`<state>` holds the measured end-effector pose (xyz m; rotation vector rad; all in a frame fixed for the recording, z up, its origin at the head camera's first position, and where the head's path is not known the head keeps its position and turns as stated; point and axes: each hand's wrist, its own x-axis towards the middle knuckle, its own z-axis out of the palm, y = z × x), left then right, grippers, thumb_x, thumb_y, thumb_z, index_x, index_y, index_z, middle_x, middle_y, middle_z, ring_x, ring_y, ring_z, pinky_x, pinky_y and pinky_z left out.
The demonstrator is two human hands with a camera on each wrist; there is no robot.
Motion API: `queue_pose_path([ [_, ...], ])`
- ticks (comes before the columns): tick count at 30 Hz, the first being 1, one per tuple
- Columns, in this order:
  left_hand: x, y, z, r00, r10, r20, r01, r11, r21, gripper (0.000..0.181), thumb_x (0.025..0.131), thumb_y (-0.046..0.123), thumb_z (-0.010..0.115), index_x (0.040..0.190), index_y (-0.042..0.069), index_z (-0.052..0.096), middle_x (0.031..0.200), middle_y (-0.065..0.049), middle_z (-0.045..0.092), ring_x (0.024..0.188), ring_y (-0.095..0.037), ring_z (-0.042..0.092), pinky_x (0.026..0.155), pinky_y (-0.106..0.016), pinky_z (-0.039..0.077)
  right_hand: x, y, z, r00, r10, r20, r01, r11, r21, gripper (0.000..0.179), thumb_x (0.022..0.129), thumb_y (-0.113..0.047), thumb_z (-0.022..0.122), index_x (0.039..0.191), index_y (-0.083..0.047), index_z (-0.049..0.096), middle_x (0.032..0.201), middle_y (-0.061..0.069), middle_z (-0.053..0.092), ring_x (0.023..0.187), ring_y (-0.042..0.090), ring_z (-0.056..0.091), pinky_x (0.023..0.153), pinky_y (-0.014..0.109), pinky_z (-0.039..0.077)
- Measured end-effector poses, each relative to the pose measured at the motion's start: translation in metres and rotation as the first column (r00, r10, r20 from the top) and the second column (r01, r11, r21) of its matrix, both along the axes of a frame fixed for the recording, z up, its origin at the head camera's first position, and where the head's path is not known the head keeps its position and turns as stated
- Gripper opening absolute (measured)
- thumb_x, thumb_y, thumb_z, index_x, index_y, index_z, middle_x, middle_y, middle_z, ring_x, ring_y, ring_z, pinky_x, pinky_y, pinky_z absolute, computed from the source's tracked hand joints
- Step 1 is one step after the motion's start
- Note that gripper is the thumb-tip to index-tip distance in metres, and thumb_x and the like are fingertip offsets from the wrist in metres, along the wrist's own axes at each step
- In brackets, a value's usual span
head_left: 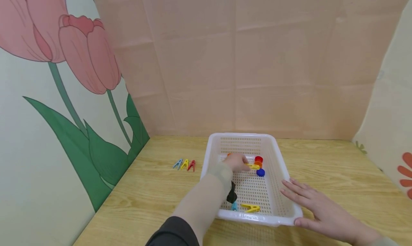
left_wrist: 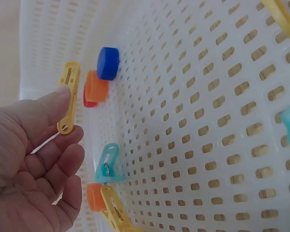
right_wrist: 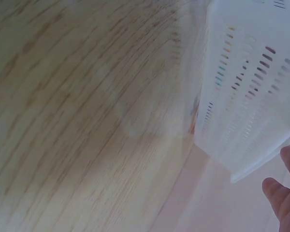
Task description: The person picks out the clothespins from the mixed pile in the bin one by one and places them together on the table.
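My left hand (head_left: 236, 162) reaches into the white plastic basket (head_left: 254, 219), pinching a yellow clothespin (left_wrist: 69, 99) between thumb and index finger, above the basket floor. Close to it lie a blue bottle cap (left_wrist: 108, 63), an orange cap (left_wrist: 97, 87) and a red cap (head_left: 259, 159). In the left wrist view, a light blue clothespin (left_wrist: 106, 166), another orange cap (left_wrist: 94, 196) and a yellow clothespin (left_wrist: 117, 213) sit below. Fingers spread, my right hand (head_left: 322, 210) is at the basket's right front corner, touching its rim.
Left of the basket on the wooden table (head_left: 145, 192) lie a blue clothespin (head_left: 178, 163), a yellow one (head_left: 185, 164) and a red one (head_left: 191, 165) in a row. Near the basket's front wall are another yellow clothespin (head_left: 251, 207) and a light blue piece (head_left: 234, 206).
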<state>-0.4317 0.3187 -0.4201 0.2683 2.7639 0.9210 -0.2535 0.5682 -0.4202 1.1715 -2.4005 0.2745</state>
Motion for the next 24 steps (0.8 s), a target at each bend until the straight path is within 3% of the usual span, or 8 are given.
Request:
queue_pose_path([
  [6, 0.001, -0.002, 0.006, 1.000, -0.010, -0.028, 0.011, 0.999, 0.036, 0.018, 0.076, 0.026, 0.083, 0.087, 0.021, 0.070, 0.083, 0.009, 0.061, 0.080, -0.013, 0.054, 0.076, -0.031, 0.046, 0.001, 0.001, 0.000, 0.999, -0.035, 0.024, 0.034, 0.999, 0.028, 0.081, 0.074, -0.044, 0.079, 0.142, -0.014, 0.048, 0.150, 0.008, 0.039, 0.144, 0.010, 0.015, 0.110, 0.014, 0.001],
  [15, 0.003, -0.003, 0.017, 0.999, -0.041, -0.014, 0.042, 0.994, 0.103, 0.017, 0.078, 0.026, 0.081, 0.090, 0.023, 0.070, 0.088, 0.010, 0.061, 0.082, -0.013, 0.054, 0.080, -0.033, 0.048, 0.000, -0.001, 0.001, 1.000, 0.013, -0.012, -0.014, 1.000, -0.017, 0.080, 0.074, -0.045, 0.079, 0.140, -0.011, 0.050, 0.147, 0.012, 0.043, 0.143, 0.015, 0.022, 0.112, 0.016, 0.004],
  [18, 0.006, -0.004, 0.024, 0.997, -0.074, -0.019, 0.076, 0.990, 0.119, 0.016, 0.079, 0.025, 0.080, 0.091, 0.022, 0.070, 0.087, 0.010, 0.062, 0.082, -0.013, 0.055, 0.080, -0.033, 0.048, 0.000, 0.000, 0.001, 1.000, 0.013, -0.010, -0.013, 1.000, -0.019, 0.080, 0.074, -0.045, 0.079, 0.140, -0.010, 0.050, 0.147, 0.012, 0.043, 0.143, 0.016, 0.022, 0.112, 0.016, 0.004],
  [24, 0.008, -0.012, 0.039, 0.986, -0.142, -0.089, 0.149, 0.986, 0.080, 0.016, 0.081, 0.026, 0.079, 0.092, 0.020, 0.070, 0.086, 0.010, 0.062, 0.081, -0.011, 0.054, 0.077, -0.029, 0.047, 0.001, 0.001, 0.001, 0.999, -0.024, 0.031, 0.024, 1.000, 0.010, 0.081, 0.074, -0.042, 0.079, 0.142, -0.012, 0.048, 0.150, 0.009, 0.039, 0.144, 0.013, 0.017, 0.110, 0.014, 0.002],
])
